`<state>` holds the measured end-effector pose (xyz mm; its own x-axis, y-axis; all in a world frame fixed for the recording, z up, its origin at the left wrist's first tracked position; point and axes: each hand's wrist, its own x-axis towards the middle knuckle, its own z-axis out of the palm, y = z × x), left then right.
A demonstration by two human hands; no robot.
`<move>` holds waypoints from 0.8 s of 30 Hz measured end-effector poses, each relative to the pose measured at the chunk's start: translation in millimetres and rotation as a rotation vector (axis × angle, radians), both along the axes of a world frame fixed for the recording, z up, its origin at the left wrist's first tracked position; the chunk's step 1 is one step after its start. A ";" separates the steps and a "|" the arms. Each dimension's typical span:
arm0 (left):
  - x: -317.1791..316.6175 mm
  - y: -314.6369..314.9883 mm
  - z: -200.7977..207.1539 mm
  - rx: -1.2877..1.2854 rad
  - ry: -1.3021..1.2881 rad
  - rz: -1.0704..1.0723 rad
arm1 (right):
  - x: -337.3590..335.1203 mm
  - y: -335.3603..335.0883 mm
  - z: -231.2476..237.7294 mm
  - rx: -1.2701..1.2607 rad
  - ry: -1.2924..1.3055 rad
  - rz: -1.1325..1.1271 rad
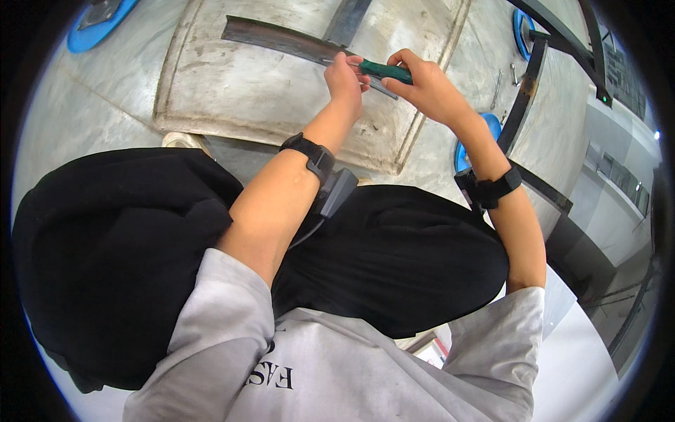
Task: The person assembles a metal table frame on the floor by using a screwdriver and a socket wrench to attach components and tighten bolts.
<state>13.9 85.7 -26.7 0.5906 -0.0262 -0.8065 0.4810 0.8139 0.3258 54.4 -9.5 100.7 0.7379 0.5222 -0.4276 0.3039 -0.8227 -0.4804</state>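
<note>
My right hand (pixel 425 86) is closed around the green handle of a screwdriver (pixel 385 71), held sideways with its handle to the right. My left hand (pixel 344 83) closes around its thin shaft, just left of the handle, with fingers hiding most of the metal. Directly beneath both hands, a long dark metal bar (pixel 278 41) with an angled profile runs from upper left to lower right. Whether my left fingers also touch the bar cannot be made out. The bar lies across a worn, stained pale board (pixel 232 105).
Another dark metal bar (pixel 349 22) meets the long one from above. On the right stands a black metal frame (pixel 526 95), with blue round pieces (pixel 490 127) beside it. Wrenches (pixel 498 89) lie on the grey floor (pixel 105 91). Another blue disc (pixel 95 35) is at upper left.
</note>
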 end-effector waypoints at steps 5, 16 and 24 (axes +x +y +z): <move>4.2 14.7 -2.0 0.027 0.002 0.105 | 0.0 16.3 -1.2 0.004 0.037 -0.022; 12.5 73.2 -15.1 0.014 -0.056 0.140 | 21.5 65.8 -11.6 0.033 0.018 0.051; 12.9 85.5 -18.7 -0.011 -0.017 0.111 | 33.4 79.9 -15.3 -0.016 0.033 0.122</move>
<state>26.8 171.3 -45.4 0.6038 0.0315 -0.7965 0.3826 0.8651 0.3243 87.8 70.4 85.5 0.6549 0.6000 -0.4595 0.3861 -0.7883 -0.4791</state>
